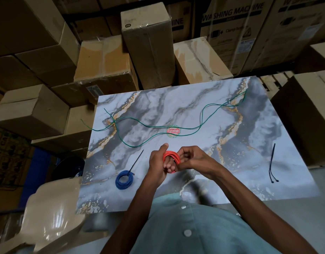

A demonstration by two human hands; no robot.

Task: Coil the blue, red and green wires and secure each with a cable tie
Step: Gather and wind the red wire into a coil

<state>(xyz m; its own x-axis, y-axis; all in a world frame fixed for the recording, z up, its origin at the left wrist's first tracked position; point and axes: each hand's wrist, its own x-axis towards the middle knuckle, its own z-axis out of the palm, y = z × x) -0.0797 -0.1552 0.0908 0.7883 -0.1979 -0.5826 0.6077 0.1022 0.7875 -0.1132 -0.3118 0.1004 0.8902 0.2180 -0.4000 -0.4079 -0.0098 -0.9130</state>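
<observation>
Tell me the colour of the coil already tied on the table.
Blue; the tied coil shows clearly in the head view.

Legible markings: round red-and-green sticker point(173, 131) at centre of the marble-patterned board point(249, 143) reads "Patelsa"; large carton point(231, 33) at upper right of the frame bears "WASHING MACHINE" in bold capitals; neighbouring box point(178, 19) shows the fragment "INE"; smaller print on the cartons is not readable.
</observation>
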